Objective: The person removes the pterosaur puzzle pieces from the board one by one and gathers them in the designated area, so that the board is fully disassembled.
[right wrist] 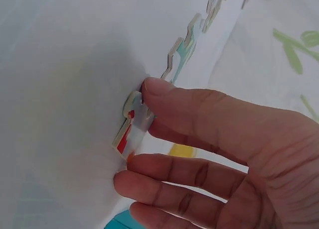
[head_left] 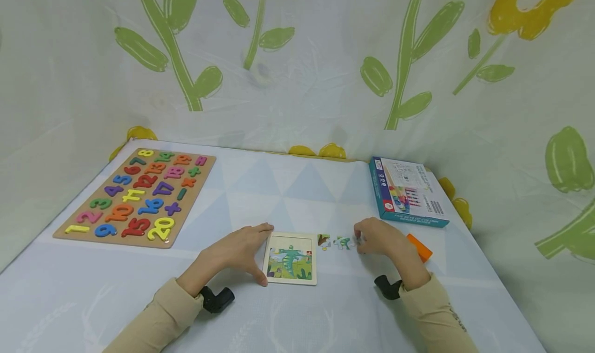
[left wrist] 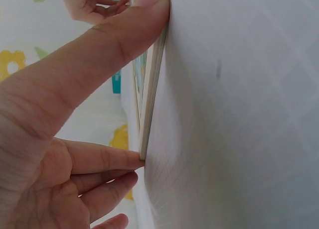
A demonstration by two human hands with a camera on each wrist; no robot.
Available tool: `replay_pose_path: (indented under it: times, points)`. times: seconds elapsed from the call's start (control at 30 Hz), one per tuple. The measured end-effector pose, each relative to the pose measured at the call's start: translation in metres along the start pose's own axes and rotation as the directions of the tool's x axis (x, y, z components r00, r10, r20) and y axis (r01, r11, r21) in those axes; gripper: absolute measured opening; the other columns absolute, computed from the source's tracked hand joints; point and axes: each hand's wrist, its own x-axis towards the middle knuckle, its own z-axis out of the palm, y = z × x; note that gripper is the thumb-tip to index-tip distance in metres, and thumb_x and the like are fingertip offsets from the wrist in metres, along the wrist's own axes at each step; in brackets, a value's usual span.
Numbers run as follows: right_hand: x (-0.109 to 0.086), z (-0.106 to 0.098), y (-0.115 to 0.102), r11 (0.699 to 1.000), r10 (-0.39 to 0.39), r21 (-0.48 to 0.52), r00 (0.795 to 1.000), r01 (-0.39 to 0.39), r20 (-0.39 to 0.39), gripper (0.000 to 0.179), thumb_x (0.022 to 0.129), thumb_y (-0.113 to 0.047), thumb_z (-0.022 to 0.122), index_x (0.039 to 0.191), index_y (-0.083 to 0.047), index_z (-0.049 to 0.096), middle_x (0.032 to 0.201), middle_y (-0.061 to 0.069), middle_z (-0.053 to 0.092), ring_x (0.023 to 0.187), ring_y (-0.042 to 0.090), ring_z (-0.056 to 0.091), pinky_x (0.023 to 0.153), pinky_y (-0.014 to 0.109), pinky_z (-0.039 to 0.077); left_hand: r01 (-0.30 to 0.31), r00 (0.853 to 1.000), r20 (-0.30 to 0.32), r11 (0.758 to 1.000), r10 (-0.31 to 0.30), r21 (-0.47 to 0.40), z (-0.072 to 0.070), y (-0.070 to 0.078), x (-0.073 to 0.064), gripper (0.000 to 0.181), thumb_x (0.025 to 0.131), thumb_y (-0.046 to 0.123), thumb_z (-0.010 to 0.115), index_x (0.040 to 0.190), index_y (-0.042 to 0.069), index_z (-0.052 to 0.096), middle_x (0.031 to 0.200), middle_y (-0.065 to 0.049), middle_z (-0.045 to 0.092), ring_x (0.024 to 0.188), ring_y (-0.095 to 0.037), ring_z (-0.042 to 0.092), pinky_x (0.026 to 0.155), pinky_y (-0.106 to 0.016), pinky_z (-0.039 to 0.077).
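Puzzle tray [head_left: 313,260] lies flat on the table [head_left: 260,317], about mid-width, well in from the far edge. Picture inside: green dinosaur with plants; strip toward the tray's far edge is pale.

Left hand [head_left: 237,249] sits at the tray's left edge. Thumb and fingers wide apart, bridging that side: thumb at the near-left corner, index fingertip at the far-left corner, both touching. Left wrist view confirms contact at both ends; other fingers loose.

Right hand [head_left: 380,237] is right of the tray, clamped on a puzzle piece [right wrist: 130,132] between thumb and fingers, low against the tabletop. Piece shows red and pale blue. Can't tell whether it rests fully on the surface.

Two loose pieces, a brown-green one [head_left: 324,241] and a green-white one [head_left: 342,242], lie in a row between the tray's right edge and the right hand.

Orange block [head_left: 420,248] sits just beside the right wrist, partly hidden by it. Boxed set [head_left: 409,190] lies at the table's far-right corner. Number board [head_left: 139,198] runs along the left edge toward the far-left corner, bright numerals and math signs in it. Flower-print sheet [head_left: 316,95] hangs behind the far edge.
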Motion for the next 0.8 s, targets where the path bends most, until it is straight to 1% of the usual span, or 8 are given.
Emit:
replay_pose_path:
  times: [0.1,0.2,0.33,0.43,0.57,0.67,0.8]
  points:
    - [-0.001,-0.001,-0.002,1.000,-0.002,-0.004,1.000,0.002,-0.015,0.026,0.080,-0.018,0.077,0.103,-0.009,0.068,0.088,0.002,0.062,0.080,0.017,0.052,0.076,0.032,0.053,-0.001,1.000,0.000,1.000,0.001,0.001,0.000,0.000,0.000,0.102,0.056,0.044,0.091,0.137,0.000,0.049,0.149,-0.012,0.042,0.131,-0.035,0.046,0.109,-0.049,0.041]
    - [0.000,-0.003,-0.007,1.000,-0.023,0.008,0.999,0.023,-0.035,0.034,0.081,-0.021,0.077,0.111,-0.009,0.067,0.096,0.005,0.064,0.083,0.017,0.054,0.078,0.033,0.055,-0.002,1.000,0.000,1.000,0.002,0.004,0.000,0.000,0.000,0.102,0.056,0.044,0.091,0.138,-0.001,0.048,0.149,-0.012,0.042,0.132,-0.035,0.045,0.110,-0.049,0.040]
    - [0.005,-0.006,-0.020,0.997,-0.052,0.055,0.998,0.055,-0.040,0.039,0.082,-0.024,0.076,0.116,-0.010,0.065,0.101,0.008,0.064,0.084,0.017,0.056,0.070,0.029,0.056,-0.010,1.000,0.002,1.000,0.009,0.015,0.000,-0.002,0.001,0.103,0.056,0.045,0.091,0.138,-0.001,0.048,0.149,-0.012,0.042,0.135,-0.033,0.043,0.113,-0.050,0.035]
    - [0.009,-0.007,-0.032,0.995,-0.078,0.065,0.996,0.081,-0.046,0.040,0.082,-0.026,0.076,0.117,-0.011,0.066,0.101,0.008,0.064,0.086,0.018,0.056,0.071,0.028,0.055,-0.025,1.000,0.003,0.999,0.025,0.029,0.001,-0.003,0.002,0.103,0.057,0.047,0.090,0.138,-0.001,0.048,0.149,-0.012,0.042,0.137,-0.030,0.042,0.116,-0.050,0.031]
    - [0.015,-0.007,-0.048,0.991,-0.126,0.046,0.990,0.129,-0.066,0.040,0.081,-0.027,0.077,0.116,-0.011,0.067,0.099,0.006,0.065,0.089,0.018,0.055,0.078,0.031,0.054,-0.033,0.999,0.005,0.999,0.033,0.041,0.002,-0.003,0.002,0.104,0.058,0.048,0.090,0.139,0.000,0.047,0.149,-0.012,0.042,0.138,-0.028,0.041,0.117,-0.050,0.029]
    - [0.018,-0.006,-0.059,0.988,-0.141,0.053,0.988,0.145,-0.062,0.038,0.081,-0.026,0.078,0.115,-0.012,0.068,0.098,0.005,0.065,0.087,0.018,0.055,0.076,0.030,0.054,-0.034,0.999,0.008,0.998,0.033,0.044,0.001,-0.003,0.001,0.104,0.058,0.048,0.089,0.139,-0.001,0.047,0.149,-0.013,0.042,0.138,-0.028,0.041,0.117,-0.050,0.028]
    - [0.022,-0.004,-0.076,0.984,-0.166,0.055,0.985,0.169,-0.044,0.037,0.081,-0.025,0.078,0.114,-0.012,0.068,0.101,0.004,0.066,0.088,0.016,0.057,0.077,0.029,0.055,-0.030,0.999,0.015,0.999,0.029,0.042,-0.001,-0.003,0.002,0.105,0.058,0.048,0.089,0.139,-0.003,0.046,0.149,-0.014,0.042,0.138,-0.030,0.041,0.117,-0.051,0.028]
